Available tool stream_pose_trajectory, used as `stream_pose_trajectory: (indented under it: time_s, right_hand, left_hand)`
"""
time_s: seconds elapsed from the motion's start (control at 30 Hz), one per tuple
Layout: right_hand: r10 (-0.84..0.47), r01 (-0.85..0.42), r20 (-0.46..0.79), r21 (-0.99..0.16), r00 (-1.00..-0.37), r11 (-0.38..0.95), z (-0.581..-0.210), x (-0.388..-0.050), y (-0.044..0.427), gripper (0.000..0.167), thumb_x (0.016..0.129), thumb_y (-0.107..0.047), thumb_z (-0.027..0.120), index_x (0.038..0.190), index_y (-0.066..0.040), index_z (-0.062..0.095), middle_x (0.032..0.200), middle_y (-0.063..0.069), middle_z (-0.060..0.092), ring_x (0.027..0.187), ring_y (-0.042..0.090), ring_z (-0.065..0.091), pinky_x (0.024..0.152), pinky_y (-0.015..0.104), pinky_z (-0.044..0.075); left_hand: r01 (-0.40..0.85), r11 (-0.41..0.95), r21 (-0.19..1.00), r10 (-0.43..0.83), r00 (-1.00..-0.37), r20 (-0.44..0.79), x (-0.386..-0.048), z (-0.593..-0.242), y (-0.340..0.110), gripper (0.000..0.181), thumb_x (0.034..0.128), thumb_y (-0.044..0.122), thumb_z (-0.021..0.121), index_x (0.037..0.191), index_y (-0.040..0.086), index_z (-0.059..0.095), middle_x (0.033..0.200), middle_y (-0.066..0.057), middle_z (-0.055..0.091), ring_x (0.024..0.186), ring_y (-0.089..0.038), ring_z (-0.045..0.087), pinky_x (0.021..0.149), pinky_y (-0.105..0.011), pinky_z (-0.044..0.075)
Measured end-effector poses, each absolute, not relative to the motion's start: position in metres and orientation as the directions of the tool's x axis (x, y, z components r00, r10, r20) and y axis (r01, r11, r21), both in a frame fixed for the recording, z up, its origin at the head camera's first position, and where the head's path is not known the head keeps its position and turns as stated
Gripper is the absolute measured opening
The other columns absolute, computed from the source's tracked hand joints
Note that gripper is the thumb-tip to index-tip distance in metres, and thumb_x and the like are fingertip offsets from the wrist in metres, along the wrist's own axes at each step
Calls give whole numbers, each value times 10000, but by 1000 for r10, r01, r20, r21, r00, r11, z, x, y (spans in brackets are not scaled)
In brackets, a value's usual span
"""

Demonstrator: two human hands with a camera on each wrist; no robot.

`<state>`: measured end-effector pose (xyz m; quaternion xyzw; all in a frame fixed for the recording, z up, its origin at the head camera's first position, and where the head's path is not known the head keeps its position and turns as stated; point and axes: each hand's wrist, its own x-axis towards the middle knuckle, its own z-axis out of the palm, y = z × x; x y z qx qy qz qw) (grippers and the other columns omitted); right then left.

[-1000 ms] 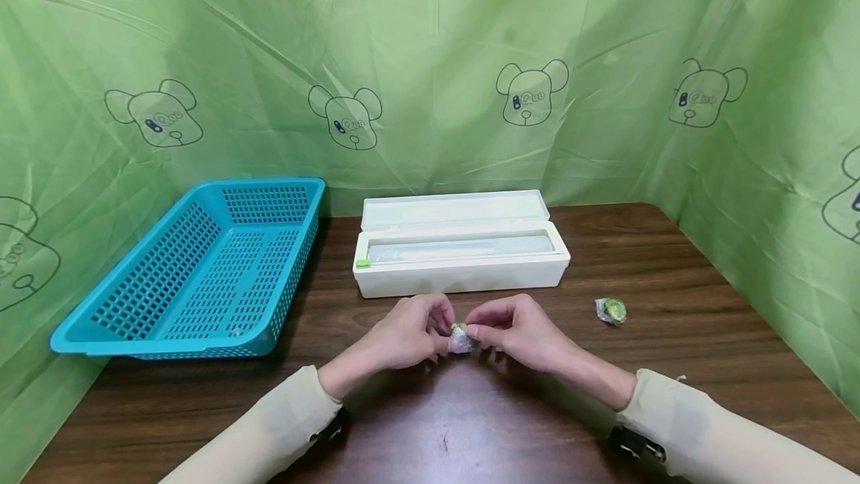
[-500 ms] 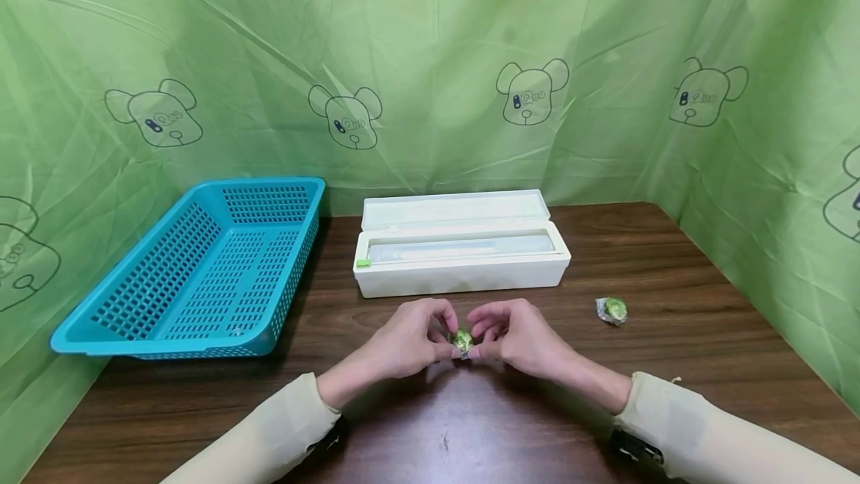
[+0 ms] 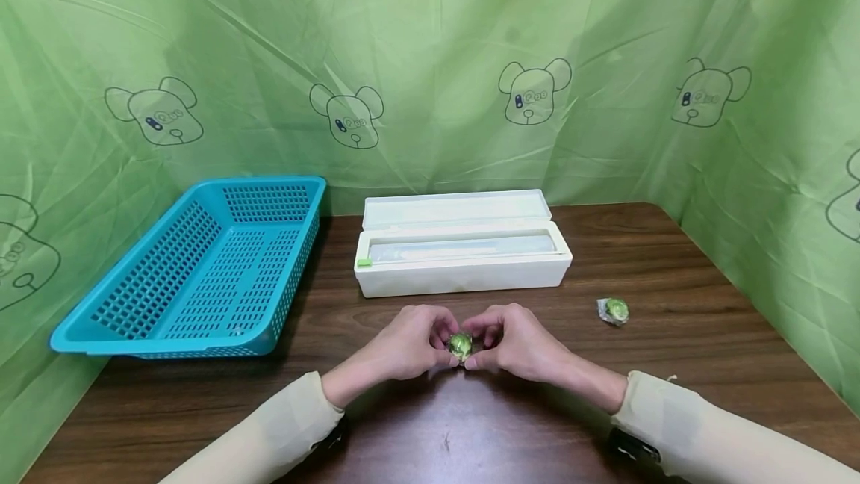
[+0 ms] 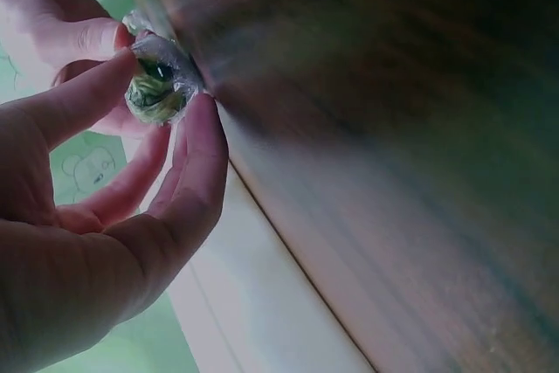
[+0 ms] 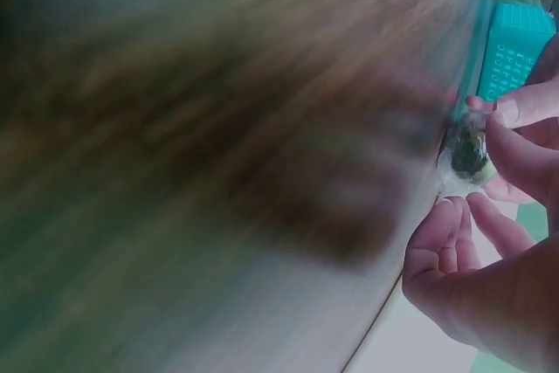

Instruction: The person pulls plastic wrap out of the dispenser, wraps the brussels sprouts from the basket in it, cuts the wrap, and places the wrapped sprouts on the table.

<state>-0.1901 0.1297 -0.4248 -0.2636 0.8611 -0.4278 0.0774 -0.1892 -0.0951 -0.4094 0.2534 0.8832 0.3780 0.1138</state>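
Observation:
A small Brussels sprout [image 3: 460, 345] in clear plastic wrap is at the middle of the table, between both hands. My left hand [image 3: 418, 342] holds it from the left, thumb at the near side and curled fingers at the far side. From the right, my right hand [image 3: 516, 342] pinches at it in the same way. In the left wrist view, fingertips surround the wrapped sprout [image 4: 157, 98], and the film bunches at one end. The right wrist view shows the right thumb against the film on the sprout [image 5: 470, 156], the other fingertips close below.
Another wrapped sprout [image 3: 615, 310] lies on the table to the right. Behind the hands stands a white cling film box [image 3: 463, 279], lid raised, a film roll inside. A blue plastic basket [image 3: 265, 334] sits at the left. Green cloth [image 3: 430, 58] hangs around the table.
The sprout has turned between the fingers: bunched film faced up a second ago, now its green leafy side does. Both hands have shifted slightly toward the near side.

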Motion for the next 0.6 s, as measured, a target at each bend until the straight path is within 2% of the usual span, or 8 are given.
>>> stream_pose_trajectory:
  time_s: [0.3,0.6]
  right_hand:
    - [-543,-419,96,-750,-834,511,-427,-192,130,418,751,-213,969,1137,-142,828,1001,-100,744,831,202,629,703,276,501]
    - [-547,-423,102,-755,-831,502,-429,-193,129,410,752,-195,967,1132,-132,826,1018,-93,749,828,205,634,701,272,506]
  left_hand:
    - [368,607,705,535,-844,-20,-191,-409,-94,307,787,37,914,982,89,683,864,-16,685,750,-69,629,726,-256,545]
    - [353,616,704,525,-851,-32,-191,-409,-95,311,798,55,913,984,100,669,869,-32,684,752,-84,626,724,-281,541]
